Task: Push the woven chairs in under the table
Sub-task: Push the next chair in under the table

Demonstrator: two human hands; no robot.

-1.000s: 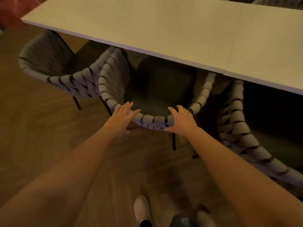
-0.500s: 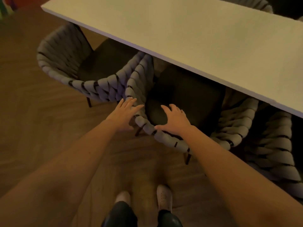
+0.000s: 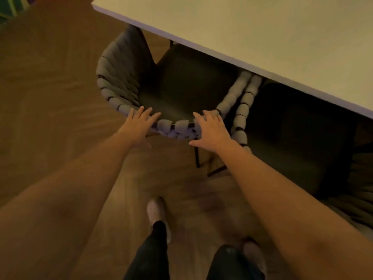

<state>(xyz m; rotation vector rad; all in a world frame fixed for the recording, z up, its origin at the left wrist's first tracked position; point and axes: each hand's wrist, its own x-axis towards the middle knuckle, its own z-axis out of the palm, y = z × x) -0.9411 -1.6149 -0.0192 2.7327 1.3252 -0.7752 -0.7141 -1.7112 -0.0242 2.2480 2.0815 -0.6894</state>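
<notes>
Pressing woven chair back rim, frame centre: left hand, right hand, each grip flat, fingers straight, clasping nothing. Seat half under desk, upper right. Best push evenly, clear of neighbouring chair.

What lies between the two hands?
In the head view, only a stretch of the woven chair's back rim separates the left hand and right hand.

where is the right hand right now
Head view, centre: the right hand lies on the back rim of the woven chair, at its right end, beside the second chair.
</notes>
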